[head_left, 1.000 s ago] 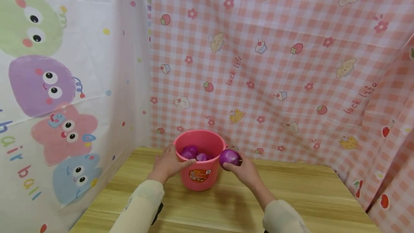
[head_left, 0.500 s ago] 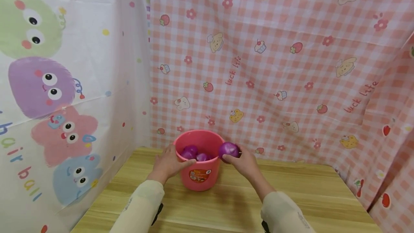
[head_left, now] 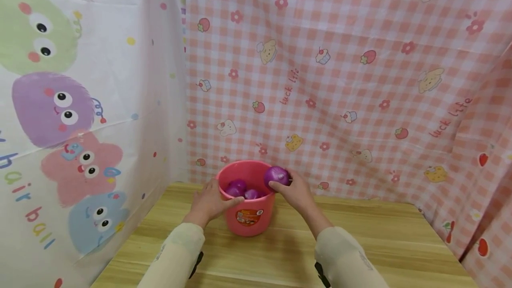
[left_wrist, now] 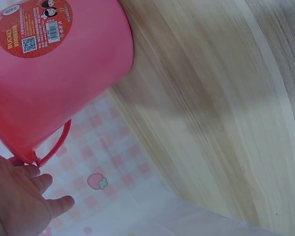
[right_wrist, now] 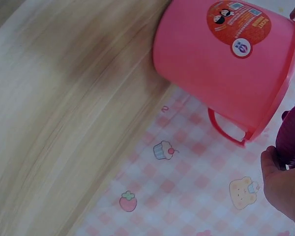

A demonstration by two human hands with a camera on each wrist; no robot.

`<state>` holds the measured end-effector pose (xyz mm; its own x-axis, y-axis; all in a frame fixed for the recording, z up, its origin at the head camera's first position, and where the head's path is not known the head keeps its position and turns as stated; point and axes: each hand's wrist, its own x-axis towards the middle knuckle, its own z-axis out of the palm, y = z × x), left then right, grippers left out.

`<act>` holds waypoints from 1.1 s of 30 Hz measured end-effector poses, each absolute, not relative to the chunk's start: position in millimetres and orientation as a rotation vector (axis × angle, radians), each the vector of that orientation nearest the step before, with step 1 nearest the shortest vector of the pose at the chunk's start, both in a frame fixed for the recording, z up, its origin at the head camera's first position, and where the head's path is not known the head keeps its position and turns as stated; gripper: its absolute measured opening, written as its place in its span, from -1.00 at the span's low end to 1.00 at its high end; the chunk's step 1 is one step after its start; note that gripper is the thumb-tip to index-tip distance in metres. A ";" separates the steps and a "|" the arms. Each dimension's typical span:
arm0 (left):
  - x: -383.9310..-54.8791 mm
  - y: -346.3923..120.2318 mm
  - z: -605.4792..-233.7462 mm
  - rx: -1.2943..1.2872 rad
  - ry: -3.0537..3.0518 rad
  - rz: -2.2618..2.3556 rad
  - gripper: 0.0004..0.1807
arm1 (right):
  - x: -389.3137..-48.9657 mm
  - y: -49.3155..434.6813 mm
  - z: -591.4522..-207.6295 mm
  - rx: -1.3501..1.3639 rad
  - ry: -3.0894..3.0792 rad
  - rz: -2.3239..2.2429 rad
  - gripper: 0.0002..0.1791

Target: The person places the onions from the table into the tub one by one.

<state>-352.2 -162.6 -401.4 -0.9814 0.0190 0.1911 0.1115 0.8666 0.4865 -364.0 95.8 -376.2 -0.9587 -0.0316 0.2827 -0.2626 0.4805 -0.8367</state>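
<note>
A pink bucket (head_left: 267,218) stands upright on the wooden table, with several purple onions (head_left: 236,187) inside it. My left hand (head_left: 208,202) grips the bucket's left rim, its thumb lying along the front of the rim. In the left wrist view the fingers are beside the handle joint. My right hand (head_left: 298,194) holds another purple onion (head_left: 276,177) between thumb and fingers, over the right part of the rim. Only part of that onion shows at the right edge of the right wrist view. The bucket's front wall hides the lower onions.
The bucket's handle (right_wrist: 221,130) hangs down behind it. A pink checked cloth (head_left: 340,79) hangs at the back of the wooden table (head_left: 360,243). On the left hangs a white cloth (head_left: 132,79) with cartoon figures.
My right hand has moved up and left with the onion, from beside the bucket to above its right rim. The left hand has kept its hold on the rim.
</note>
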 end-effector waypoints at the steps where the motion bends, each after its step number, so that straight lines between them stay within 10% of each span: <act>1: -352.3 -162.6 -401.6 -0.104 -2.857 -0.764 0.25 | -364.9 93.9 -375.8 0.249 -2.497 1.476 -0.20; 33: -356.9 -163.5 -405.7 -0.089 -2.864 -0.746 0.26 | -383.8 66.7 -384.3 0.245 -2.432 1.657 -0.24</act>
<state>-356.9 -163.5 -405.7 -0.9819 0.0125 0.1891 0.1032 0.8721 0.4782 -383.8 66.7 -384.3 -0.9686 -0.0305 0.2467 -0.2408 0.3621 -0.9005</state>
